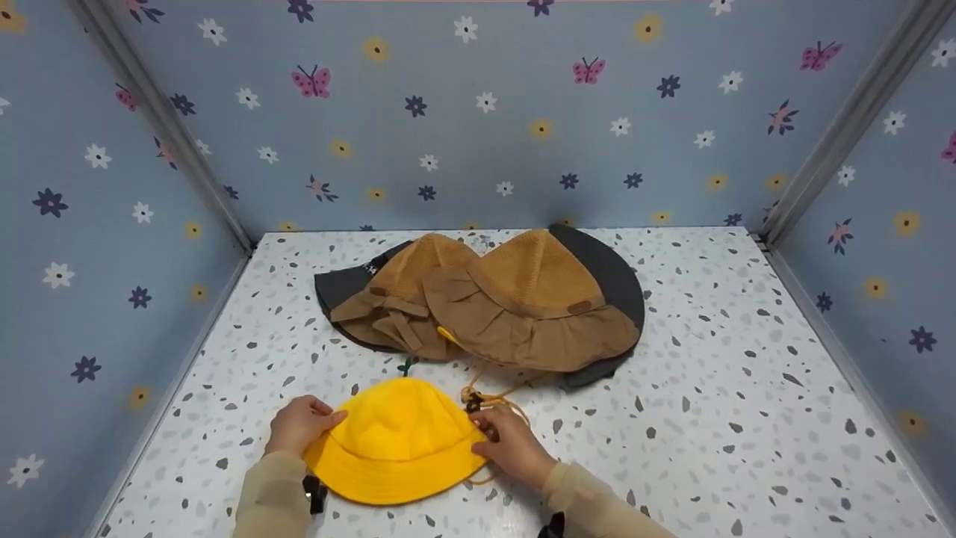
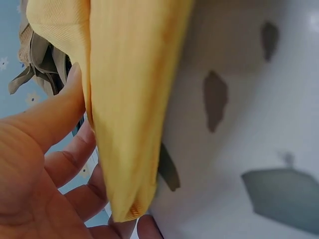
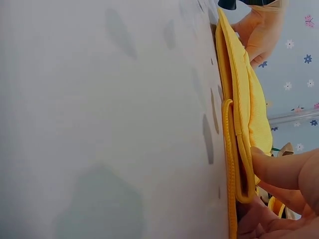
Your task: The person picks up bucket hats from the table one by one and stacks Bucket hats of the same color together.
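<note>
Near on the table (image 1: 709,463), yellow hat (image 1: 396,433), long axis left-right, spans left hand (image 1: 301,426) to right hand (image 1: 514,442), both pinching its brim (image 1: 392,480).

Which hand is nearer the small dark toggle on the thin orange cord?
The right hand, just beside the toggle. The left hand is across the yellow fabric bucket hat, gripping its left edge.
</note>
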Available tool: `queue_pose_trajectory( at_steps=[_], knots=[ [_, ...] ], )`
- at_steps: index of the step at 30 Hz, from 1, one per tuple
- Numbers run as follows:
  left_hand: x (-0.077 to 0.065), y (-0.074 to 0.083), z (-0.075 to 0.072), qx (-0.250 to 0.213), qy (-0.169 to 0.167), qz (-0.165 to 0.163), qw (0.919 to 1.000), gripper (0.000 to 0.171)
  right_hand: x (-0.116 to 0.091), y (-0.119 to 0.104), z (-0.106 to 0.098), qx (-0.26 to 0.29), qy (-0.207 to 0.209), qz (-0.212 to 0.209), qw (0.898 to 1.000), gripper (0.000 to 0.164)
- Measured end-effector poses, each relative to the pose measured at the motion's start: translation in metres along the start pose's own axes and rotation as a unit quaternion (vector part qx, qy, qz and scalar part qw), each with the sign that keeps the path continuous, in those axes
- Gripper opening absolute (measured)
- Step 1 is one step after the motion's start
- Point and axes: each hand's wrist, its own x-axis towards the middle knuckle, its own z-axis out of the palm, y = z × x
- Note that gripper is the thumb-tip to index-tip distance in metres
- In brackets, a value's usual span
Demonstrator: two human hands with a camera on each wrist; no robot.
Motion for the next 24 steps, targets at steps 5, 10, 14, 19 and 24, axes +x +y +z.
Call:
queue_pose_trajectory(
  at_steps=[5, 10, 14, 19, 24],
  knots=[
    [0.000, -0.002, 0.003, -0.001, -0.004, -0.008, 1.0000, 0.036, -0.001, 0.000, 0.002, 0.006, -0.001, 0.010, 1.000, 0.036],
    [0.000, -0.005, 0.003, 0.003, -0.007, -0.013, 0.9999, 0.037, -0.001, 0.002, 0.003, 0.004, 0.009, -0.001, 1.000, 0.037],
    [-0.001, -0.004, 0.003, 0.014, 0.001, -0.012, 0.9998, 0.036, -0.001, 0.002, 0.000, 0.028, 0.008, 0.005, 1.000, 0.040],
    [-0.001, 0.004, 0.005, 0.023, 0.012, -0.008, 0.9996, 0.035, -0.002, -0.002, -0.014, 0.210, 0.002, 0.091, 0.974, 0.055],
    [-0.003, 0.012, 0.004, 0.042, 0.024, 0.000, 0.9988, 0.032, -0.001, -0.001, -0.032, 0.393, 0.047, 0.121, 0.910, 0.065]
  ],
)
